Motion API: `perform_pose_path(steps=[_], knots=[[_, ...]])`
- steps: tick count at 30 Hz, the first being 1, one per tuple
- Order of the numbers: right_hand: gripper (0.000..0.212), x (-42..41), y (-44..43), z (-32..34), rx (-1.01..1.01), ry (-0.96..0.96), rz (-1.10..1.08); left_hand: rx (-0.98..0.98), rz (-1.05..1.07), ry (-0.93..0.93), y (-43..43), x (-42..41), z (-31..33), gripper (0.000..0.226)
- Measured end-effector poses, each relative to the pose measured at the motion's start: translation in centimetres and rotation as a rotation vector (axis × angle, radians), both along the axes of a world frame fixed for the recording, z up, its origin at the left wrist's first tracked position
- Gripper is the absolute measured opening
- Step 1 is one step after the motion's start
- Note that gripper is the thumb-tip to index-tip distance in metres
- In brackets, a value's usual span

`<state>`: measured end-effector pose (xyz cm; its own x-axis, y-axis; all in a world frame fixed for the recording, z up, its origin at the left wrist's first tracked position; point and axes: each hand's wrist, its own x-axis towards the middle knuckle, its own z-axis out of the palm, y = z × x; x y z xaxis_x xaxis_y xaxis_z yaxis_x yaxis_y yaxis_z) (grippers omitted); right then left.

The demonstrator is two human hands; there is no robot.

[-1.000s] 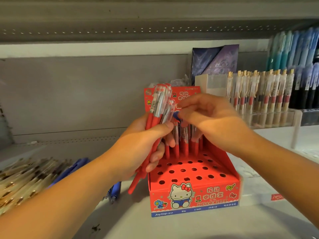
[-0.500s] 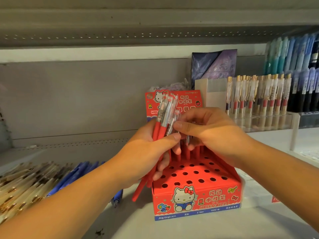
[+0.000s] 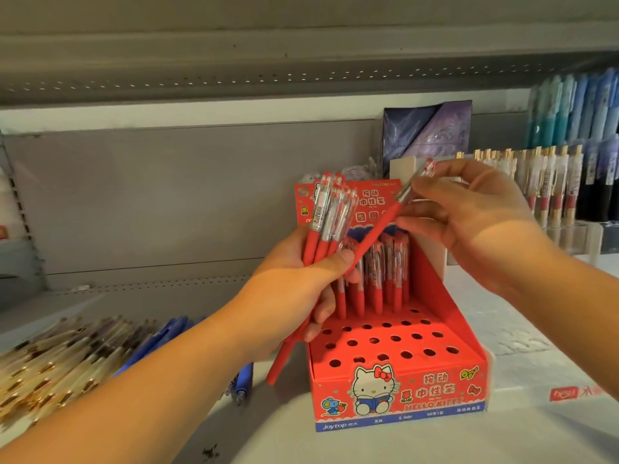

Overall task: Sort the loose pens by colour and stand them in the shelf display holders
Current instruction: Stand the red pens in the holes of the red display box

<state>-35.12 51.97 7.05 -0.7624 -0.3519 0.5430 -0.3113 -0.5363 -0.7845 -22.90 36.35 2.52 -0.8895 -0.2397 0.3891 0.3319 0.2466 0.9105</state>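
My left hand grips a bundle of red pens, caps up, just left of the red cardboard display holder. My right hand pinches a single red pen near its clear cap. That pen slants down to the left, and its lower end still lies against the bundle at my left thumb. Several red pens stand in the holder's back rows. The front rows of holes hold nothing.
A heap of loose gold-trimmed pens and blue pens lies on the shelf at left. A clear holder with gold-clipped pens and blue and black pens stands at right. A purple packet leans behind the red holder.
My right hand has drawn one red pen up and to the right out of the bundle. The left hand holds the rest as before.
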Motion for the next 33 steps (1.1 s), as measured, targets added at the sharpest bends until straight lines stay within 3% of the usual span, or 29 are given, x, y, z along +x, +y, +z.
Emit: perform_pose_path(steps=[6, 10, 15, 25, 29, 33], knots=[[0.028, -0.1, 0.1, 0.1, 0.093, 0.160, -0.237, 0.102, 0.138, 0.002, -0.8, -0.2, 0.2, 0.010], [0.040, -0.6, 0.4, -0.6, 0.416, 0.444, -0.424, 0.137, 0.125, 0.030, -0.6, -0.1, 0.2, 0.009], [0.033, -0.9, 0.6, -1.1, 0.644, 0.656, -0.556, 0.122, 0.100, 0.021, -0.5, 0.0, 0.1, 0.006], [0.028, -1.2, 0.6, -1.0, 0.921, 0.659, -0.570, 0.117, 0.088, 0.038, -0.4, 0.2, 0.5, 0.006], [0.018, -0.9, 0.6, -1.0, 1.126, 0.756, -0.675, 0.116, 0.083, 0.039, -0.4, 0.3, 0.5, 0.005], [0.024, -0.1, 1.1, -0.2, 1.224, 0.869, -0.836, 0.120, 0.067, 0.037, -0.4, 0.3, 0.6, 0.007]])
